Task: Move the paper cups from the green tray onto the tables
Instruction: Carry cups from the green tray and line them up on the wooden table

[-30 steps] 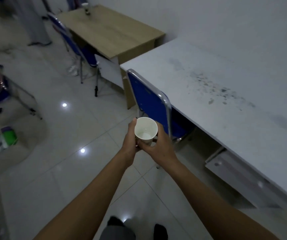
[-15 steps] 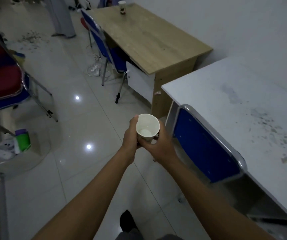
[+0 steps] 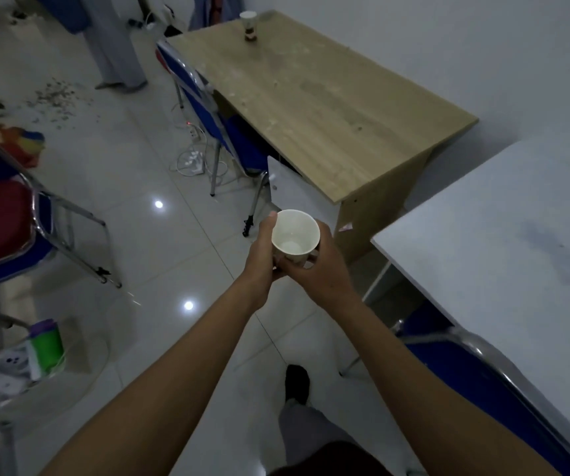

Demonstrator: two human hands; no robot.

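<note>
A white paper cup (image 3: pixel 295 235) is upright and empty in front of me, above the tiled floor. My left hand (image 3: pixel 263 252) grips its left side with the thumb near the rim. My right hand (image 3: pixel 321 266) wraps round its right side and base. A second paper cup (image 3: pixel 249 25) stands at the far end of the wooden table (image 3: pixel 328 101). The white table (image 3: pixel 503 242) is at the right. The green tray is not in view.
A blue chair (image 3: pixel 208 108) is tucked under the wooden table, with a power strip and cables (image 3: pixel 192 156) on the floor beside it. Another blue chair (image 3: pixel 482 379) sits at the white table. A red and blue chair (image 3: pixel 5 221) is at the left.
I have walked forward along the white table towards the wooden one, which now fills the upper middle. Both hands keep the same hold on the cup.
</note>
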